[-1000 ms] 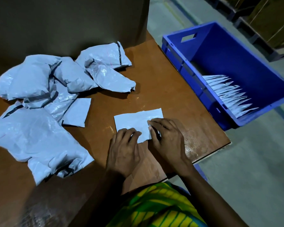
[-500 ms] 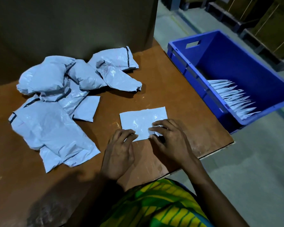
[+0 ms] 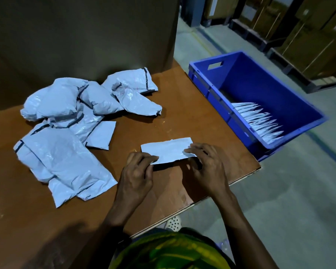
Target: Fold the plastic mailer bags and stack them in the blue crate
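Pinched the folded mailer (image 3: 168, 150) at both near corners. Gripped its 8 o'clock corner with the left hand (image 3: 137, 171), fingers curled onto the edge. Gripped its 4 o'clock corner with the right hand (image 3: 207, 164), fingertips over the top face. Noted a dark shadow under the mailer's near edge, above the table (image 3: 192, 113), toward the table's 5 o'clock corner. Logged a pile of crumpled unfolded mailers (image 3: 66, 123) on the table at 10 o'clock from the hands, backed by a cardboard wall (image 3: 85, 35). Logged a small folded piece (image 3: 101, 137) touching the pile's 4 o'clock side. Logged the blue crate (image 3: 279, 80) at 2 o'clock, just beside the table, with a row of folded mailers (image 3: 258, 119) standing on edge along its near wall.
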The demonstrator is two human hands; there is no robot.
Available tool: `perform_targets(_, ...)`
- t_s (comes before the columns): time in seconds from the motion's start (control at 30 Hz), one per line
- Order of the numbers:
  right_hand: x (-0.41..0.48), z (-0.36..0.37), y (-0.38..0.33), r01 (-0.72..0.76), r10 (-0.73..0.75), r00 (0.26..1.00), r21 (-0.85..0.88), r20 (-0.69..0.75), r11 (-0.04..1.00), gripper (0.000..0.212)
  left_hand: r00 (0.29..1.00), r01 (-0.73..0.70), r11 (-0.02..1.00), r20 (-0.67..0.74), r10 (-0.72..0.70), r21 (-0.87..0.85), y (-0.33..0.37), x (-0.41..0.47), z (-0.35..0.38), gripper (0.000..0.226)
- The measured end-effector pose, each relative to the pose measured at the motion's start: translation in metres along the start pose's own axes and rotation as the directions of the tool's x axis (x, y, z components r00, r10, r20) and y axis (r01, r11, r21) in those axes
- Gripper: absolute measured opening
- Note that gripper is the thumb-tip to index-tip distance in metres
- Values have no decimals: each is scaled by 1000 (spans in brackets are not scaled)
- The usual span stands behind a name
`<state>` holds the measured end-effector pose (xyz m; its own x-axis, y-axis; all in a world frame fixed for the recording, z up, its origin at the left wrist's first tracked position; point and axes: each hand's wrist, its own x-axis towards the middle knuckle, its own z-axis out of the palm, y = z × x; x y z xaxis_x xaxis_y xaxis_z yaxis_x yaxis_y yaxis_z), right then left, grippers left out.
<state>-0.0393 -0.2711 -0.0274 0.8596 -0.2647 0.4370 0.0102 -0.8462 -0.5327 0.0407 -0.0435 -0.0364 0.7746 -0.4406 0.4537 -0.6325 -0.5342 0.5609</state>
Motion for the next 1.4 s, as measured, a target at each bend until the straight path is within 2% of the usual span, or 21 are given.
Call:
perform_targets(0.07, 3, -7, -5, 32, -33, 998, -10, -50, 999, 25, 999, 0, 1000, -35, -1, -28, 5, 3, -10, 21)
perform_targets(0.17, 4, -18, -11, 31, -34, 993, -25, -113, 999, 13, 998, -11, 999, -57, 8, -48, 12, 8, -20, 14)
perform_targets(0.47, 23, -69, 20, 22, -31, 986, -55, -165, 998, 12, 997, -18, 993, -73, 10, -114, 57, 59, -9, 12)
perform_targets(0.63, 57, -106, 64, 12, -10, 963, 8, -269, 1000, 14, 987, -28, 985, -158, 1, -169, 98, 116, 30, 12)
perform_targets(0.77, 95, -137, 112, 5, 52, 942, 168, -331, 986, 16, 964, -115, 983, -253, 76, -144, 133, 176, 77, 14)
perform_targets(0.93, 135, -176, 196, -16, 93, 941, 231, -327, 973, 16, 955, -170, 975, -270, 126, -147, 172, 243, 152, 13)
perform_targets(1.13, 187, -195, 286, -113, 168, 944, 199, -285, 973, 11, 967, -141, 986, -226, 117, -93, 195, 291, 234, 12)
perform_targets(1.23, 217, -177, 321, -117, 155, 965, 180, -213, 977, 16, 972, -142, 988, -183, 150, 54, 183, 313, 263, 15)
perform_targets(1.33, 249, -140, 358, -90, 105, 991, 172, -81, 981, 27, 993, -116, 948, 1, 121, 296, 154, 341, 292, 18)
perform_targets(1.4, 265, -106, 380, -82, 85, 996, 123, -17, 989, 29, 979, -80, 892, 204, -14, 444, 136, 361, 309, 19)
